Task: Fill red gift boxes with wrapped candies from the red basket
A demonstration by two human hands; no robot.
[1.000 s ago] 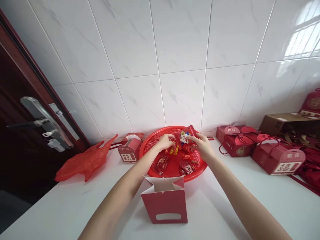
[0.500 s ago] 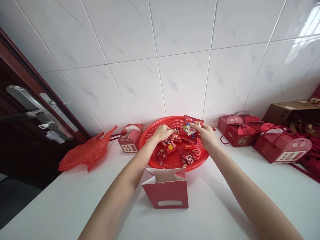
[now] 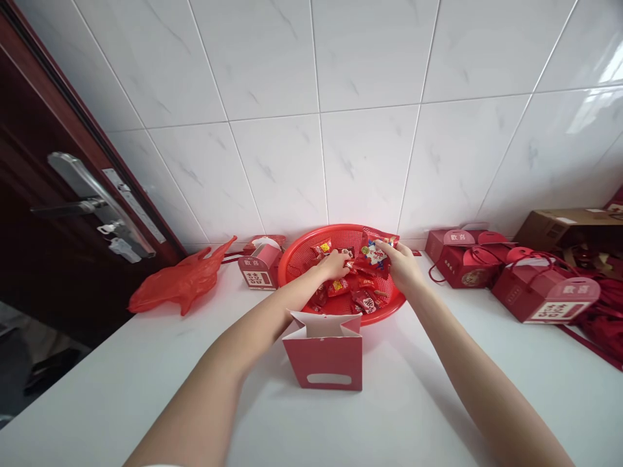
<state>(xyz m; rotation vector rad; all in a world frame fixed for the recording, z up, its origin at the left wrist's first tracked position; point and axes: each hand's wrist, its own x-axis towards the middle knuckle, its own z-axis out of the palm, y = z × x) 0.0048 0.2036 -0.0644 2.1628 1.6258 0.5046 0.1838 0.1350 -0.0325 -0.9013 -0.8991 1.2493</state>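
Pinching a packet (image 3: pixel 372 253), the right grip (image 3: pixel 405 266) is near the left grip (image 3: pixel 333 266) (can't tell its hold), basket (image 3: pixel 291 263) beneath both.

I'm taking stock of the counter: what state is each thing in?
Right hand: closed on a packet
Packet: held at the basket's right side
Left hand: reaching into the basket; grip unclear
Basket: partly filled
Small packets: loose in the basket
Front box: upright, top open
Bag: crumpled, lying down
Keys: hanging
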